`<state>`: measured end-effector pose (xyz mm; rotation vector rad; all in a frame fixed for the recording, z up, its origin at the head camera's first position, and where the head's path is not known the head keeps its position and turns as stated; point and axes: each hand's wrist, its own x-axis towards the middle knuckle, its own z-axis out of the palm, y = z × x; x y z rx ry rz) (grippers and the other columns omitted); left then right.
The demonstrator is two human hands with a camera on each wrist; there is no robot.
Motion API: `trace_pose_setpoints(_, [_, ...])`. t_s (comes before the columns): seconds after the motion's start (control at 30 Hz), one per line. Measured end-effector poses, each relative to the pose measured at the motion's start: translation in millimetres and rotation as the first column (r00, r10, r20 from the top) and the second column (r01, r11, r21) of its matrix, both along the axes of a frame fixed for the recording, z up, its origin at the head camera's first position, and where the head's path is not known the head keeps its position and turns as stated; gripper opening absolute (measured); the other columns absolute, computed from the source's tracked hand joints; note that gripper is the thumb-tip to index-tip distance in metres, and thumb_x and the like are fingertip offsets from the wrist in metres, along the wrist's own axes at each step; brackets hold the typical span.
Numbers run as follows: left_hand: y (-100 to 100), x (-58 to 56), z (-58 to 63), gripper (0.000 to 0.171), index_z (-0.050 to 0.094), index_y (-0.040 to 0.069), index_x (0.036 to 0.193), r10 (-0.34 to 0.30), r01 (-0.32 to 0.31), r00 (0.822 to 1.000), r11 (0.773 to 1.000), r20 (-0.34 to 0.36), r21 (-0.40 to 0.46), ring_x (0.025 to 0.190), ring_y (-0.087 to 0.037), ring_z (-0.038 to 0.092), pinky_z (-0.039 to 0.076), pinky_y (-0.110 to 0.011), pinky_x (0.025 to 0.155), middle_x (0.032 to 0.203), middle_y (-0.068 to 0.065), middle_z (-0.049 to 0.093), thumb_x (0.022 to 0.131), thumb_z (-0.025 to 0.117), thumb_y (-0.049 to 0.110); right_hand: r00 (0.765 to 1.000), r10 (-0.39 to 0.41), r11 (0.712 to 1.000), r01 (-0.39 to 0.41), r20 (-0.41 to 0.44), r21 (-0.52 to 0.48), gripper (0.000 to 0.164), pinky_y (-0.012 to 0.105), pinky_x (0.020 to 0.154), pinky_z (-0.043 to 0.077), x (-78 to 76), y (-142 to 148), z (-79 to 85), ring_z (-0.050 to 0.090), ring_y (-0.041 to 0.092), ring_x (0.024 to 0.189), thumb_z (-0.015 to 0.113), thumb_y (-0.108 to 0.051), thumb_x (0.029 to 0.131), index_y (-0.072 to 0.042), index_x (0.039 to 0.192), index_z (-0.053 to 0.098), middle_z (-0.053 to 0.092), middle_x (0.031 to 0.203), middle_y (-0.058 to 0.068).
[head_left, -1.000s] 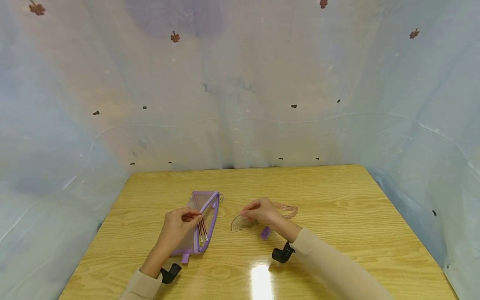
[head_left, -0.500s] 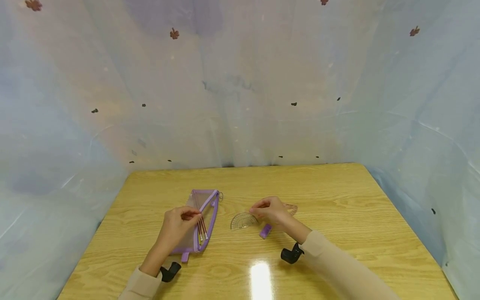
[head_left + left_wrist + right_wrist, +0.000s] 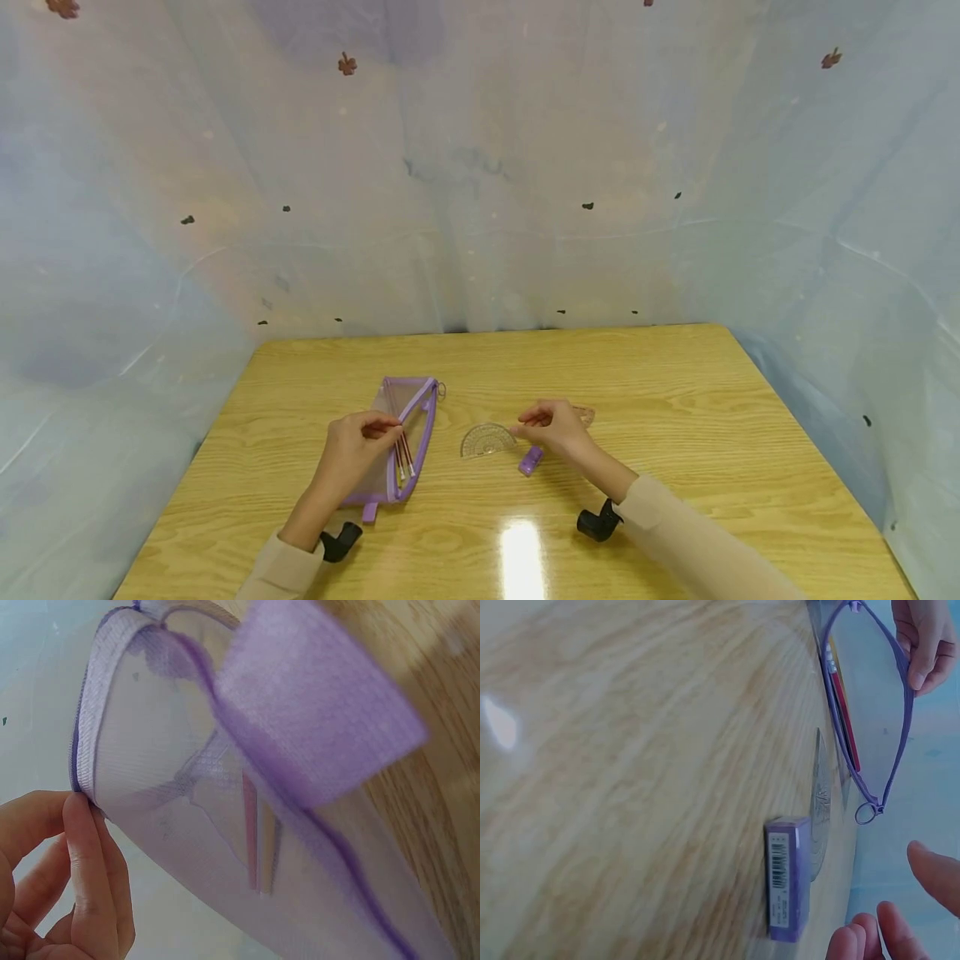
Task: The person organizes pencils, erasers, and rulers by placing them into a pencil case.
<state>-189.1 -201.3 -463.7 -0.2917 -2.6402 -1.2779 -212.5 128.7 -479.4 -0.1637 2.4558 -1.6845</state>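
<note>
On the left of the table lies a see-through mesh pencil case with purple trim, its zip side gaping. My left hand pinches the upper edge of that opening between thumb and fingertips, lifting it in the left wrist view. Several pencils lie inside. My right hand hovers with thumb and fingers apart and nothing between them. Its fingertips are by the right end of a clear protractor. Just below that hand is a small purple block with a barcode label.
Partly hidden behind my right hand is an orange curved ruler. The wooden table ends at a pale draped cloth at the back and sides. A metal ring hangs at the case's zip end.
My right hand has moved right, off the clear protractor, which now shows whole. The orange ruler is more covered by that hand. My left hand keeps its hold on the pencil case.
</note>
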Motion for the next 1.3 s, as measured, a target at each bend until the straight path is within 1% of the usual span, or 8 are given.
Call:
trace_pose_setpoints(0.1, [0, 0.6, 0.0, 0.010, 0.078, 0.003, 0.093, 0.002, -0.002, 1.000, 1.000, 0.002, 0.003, 0.073, -0.014, 0.067, 0.056, -0.023, 0.066, 0.081, 0.001, 0.071, 0.087, 0.079, 0.010, 1.000, 0.008, 1.000, -0.008, -0.017, 0.003, 0.028, 0.024, 0.063, 0.050, 3.0, 2, -1.7, 0.058, 0.016, 0.073, 0.080, -0.009, 0.085, 0.010, 0.102, 0.070, 0.065, 0.085, 0.008])
trace_pose_setpoints(0.27, [0, 1.1, 0.4, 0.010, 0.078, 0.002, 0.093, 0.002, -0.002, 1.000, 1.000, 0.005, 0.005, 0.073, -0.014, 0.067, 0.056, -0.023, 0.066, 0.081, 0.001, 0.071, 0.087, 0.079, 0.010, 0.999, 0.010, 1.000, -0.009, -0.048, 0.010, 0.032, 0.023, 0.064, 0.049, 7.5, 7, -3.8, 0.058, 0.018, 0.075, 0.082, -0.009, 0.082, 0.011, 0.104, 0.070, 0.065, 0.086, 0.009])
trace_pose_setpoints(0.63, [-1, 1.6, -0.9, 0.005, 0.078, 0.007, 0.090, 0.013, -0.013, 1.000, 1.000, -0.003, 0.007, 0.073, -0.013, 0.067, 0.056, -0.023, 0.065, 0.080, 0.001, 0.071, 0.086, 0.079, 0.007, 1.000, -0.003, 1.000, 0.003, -0.006, 0.021, 0.035, 0.022, 0.063, 0.049, 19.4, 13, -8.9, 0.059, 0.019, 0.073, 0.087, -0.009, 0.077, 0.011, 0.101, 0.070, 0.066, 0.083, 0.009])
trace_pose_setpoints(0.87, [-1, 1.7, -0.6, 0.006, 0.078, 0.005, 0.091, 0.010, -0.010, 1.000, 1.000, -0.007, 0.002, 0.073, -0.013, 0.067, 0.056, -0.023, 0.065, 0.080, 0.001, 0.071, 0.086, 0.079, 0.007, 1.000, -0.010, 0.997, 0.010, 0.000, 0.070, 0.029, 0.021, 0.063, 0.051, 25.6, 15, -10.7, 0.059, 0.017, 0.073, 0.086, 0.000, 0.075, 0.010, 0.098, 0.071, 0.067, 0.086, 0.013])
trace_pose_setpoints(1.03, [0, 1.1, 0.0, 0.010, 0.078, 0.002, 0.094, -0.002, 0.002, 1.000, 1.000, -0.008, 0.001, 0.073, -0.013, 0.067, 0.056, -0.023, 0.066, 0.081, 0.000, 0.071, 0.087, 0.079, 0.009, 1.000, -0.028, 0.994, 0.027, 0.002, 0.109, 0.035, 0.023, 0.066, 0.053, 27.6, 15, -11.0, 0.060, 0.016, 0.075, 0.089, -0.003, 0.072, 0.010, 0.099, 0.071, 0.067, 0.088, 0.012])
trace_pose_setpoints(1.17, [1, 0.8, 0.3, 0.008, 0.078, 0.002, 0.093, 0.001, -0.001, 1.000, 1.000, -0.026, 0.000, 0.072, -0.013, 0.067, 0.056, -0.023, 0.064, 0.080, 0.000, 0.071, 0.086, 0.079, 0.007, 0.999, -0.047, 0.990, 0.047, 0.000, 0.130, 0.039, 0.025, 0.067, 0.055, 28.9, 15, -11.4, 0.061, 0.017, 0.075, 0.092, -0.006, 0.069, 0.008, 0.098, 0.071, 0.068, 0.087, 0.010])
trace_pose_setpoints(1.3, [2, 1.2, 0.2, 0.007, 0.078, 0.003, 0.091, 0.003, -0.003, 0.999, 1.000, -0.043, 0.002, 0.071, -0.013, 0.066, 0.056, -0.023, 0.064, 0.079, 0.000, 0.071, 0.085, 0.079, 0.007, 0.998, -0.061, 0.989, 0.059, 0.011, 0.133, 0.040, 0.026, 0.067, 0.054, 29.3, 14, -14.2, 0.061, 0.016, 0.075, 0.093, -0.005, 0.067, 0.007, 0.098, 0.071, 0.068, 0.086, 0.008])
